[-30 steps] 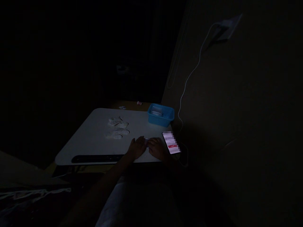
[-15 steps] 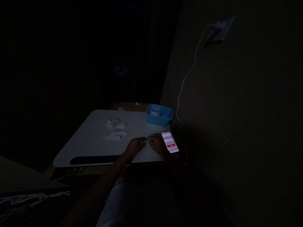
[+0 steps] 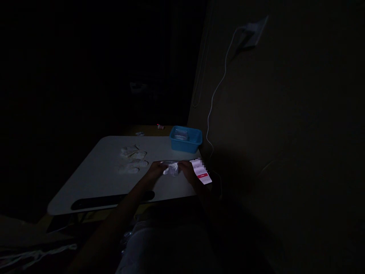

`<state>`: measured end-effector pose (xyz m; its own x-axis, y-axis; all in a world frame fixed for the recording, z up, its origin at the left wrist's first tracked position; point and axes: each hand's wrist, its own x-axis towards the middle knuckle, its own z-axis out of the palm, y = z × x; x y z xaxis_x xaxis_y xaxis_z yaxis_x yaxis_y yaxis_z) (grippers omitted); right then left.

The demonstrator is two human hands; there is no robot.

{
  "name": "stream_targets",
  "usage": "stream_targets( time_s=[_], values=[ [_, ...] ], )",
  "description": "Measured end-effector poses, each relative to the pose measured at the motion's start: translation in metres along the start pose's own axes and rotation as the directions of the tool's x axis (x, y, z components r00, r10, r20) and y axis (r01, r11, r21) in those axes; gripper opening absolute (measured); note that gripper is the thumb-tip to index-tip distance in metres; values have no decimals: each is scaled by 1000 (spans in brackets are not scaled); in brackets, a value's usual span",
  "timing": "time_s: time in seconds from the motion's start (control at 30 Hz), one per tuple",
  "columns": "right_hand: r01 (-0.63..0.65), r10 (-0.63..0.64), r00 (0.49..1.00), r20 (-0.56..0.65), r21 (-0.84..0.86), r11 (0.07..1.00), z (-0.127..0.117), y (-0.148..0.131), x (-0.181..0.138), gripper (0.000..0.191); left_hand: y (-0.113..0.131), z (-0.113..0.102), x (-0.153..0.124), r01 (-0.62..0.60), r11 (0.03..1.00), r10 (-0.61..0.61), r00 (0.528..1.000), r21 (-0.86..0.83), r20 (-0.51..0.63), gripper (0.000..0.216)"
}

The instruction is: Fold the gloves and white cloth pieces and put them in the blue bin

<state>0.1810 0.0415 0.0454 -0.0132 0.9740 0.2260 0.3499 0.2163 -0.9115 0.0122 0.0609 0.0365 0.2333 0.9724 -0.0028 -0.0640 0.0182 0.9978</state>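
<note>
Both hands grip a clear plastic bag (image 3: 171, 169) over the right part of the white table (image 3: 94, 171). My left hand (image 3: 155, 169) is closed on the bag's left edge, and my right hand (image 3: 186, 169) pinches its right edge. The bag catches the light and looks crinkled; the dimness hides whether anything is in it. Just right of my right hand lies a lit phone (image 3: 202, 173) with a red bar on its screen. Pale cloth-like pieces, perhaps gloves (image 3: 132, 161), rest on the table left of my left hand.
A blue plastic basket (image 3: 186, 146) holding a clear packet (image 3: 181, 134) stands at the table's back right corner. A dark slot (image 3: 97, 201) runs along the front edge. A white cable (image 3: 212, 102) hangs from the wall outlet (image 3: 253, 32). Beyond the table lies a small pinkish item (image 3: 160, 127).
My hands have moved apart, and the plastic bag now shows stretched between them, where before only a thin whitish edge showed. The view has shifted slightly, moving the scene left.
</note>
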Motion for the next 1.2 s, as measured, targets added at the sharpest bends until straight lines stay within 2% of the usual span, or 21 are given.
stream_targets(
  time_s=[0.1, 0.23, 0.37, 0.5, 0.73, 0.83, 1.0, 1.2],
  values=[
    [-2, 2, 999, 46, 7, 1000, 5, -4, 4, 25, 3, 1, 2, 15, 1000, -16, 1000, 19, 19, 27],
    [7, -6, 1000, 15, -63, 998, 9, -6, 14, 24, 11, 5, 3, 8, 1000, -7, 1000, -10, 20, 29],
    [42, -42, 999, -4, -37, 998, 5, -5, 24, 22, 19, 7, 4, -3, 997, -3, 997, -72, -75, 32],
    [-6, 6, 1000, -7, 27, 1000, -5, -9, 29, 20, 29, 8, 6, -27, 997, 18, 991, -69, -132, 32],
    [-23, 24, 999, -21, 63, 998, -10, -17, 35, 32, 40, 14, 7, 21, 991, -28, 998, -131, -53, 33],
    [-29, 31, 999, -28, 88, 996, -10, -18, 34, 40, 41, 11, 7, 19, 991, -29, 997, -131, -72, 30],
    [-109, 102, 994, 38, 285, 952, -10, -20, 31, 35, 42, 7, 7, 2, 989, -16, 996, -149, -89, 28],
    [-127, 133, 991, 6, 349, 929, -3, -26, 28, 36, 37, 10, -2, 68, 967, -72, 997, -246, -9, 30]
  ],
)
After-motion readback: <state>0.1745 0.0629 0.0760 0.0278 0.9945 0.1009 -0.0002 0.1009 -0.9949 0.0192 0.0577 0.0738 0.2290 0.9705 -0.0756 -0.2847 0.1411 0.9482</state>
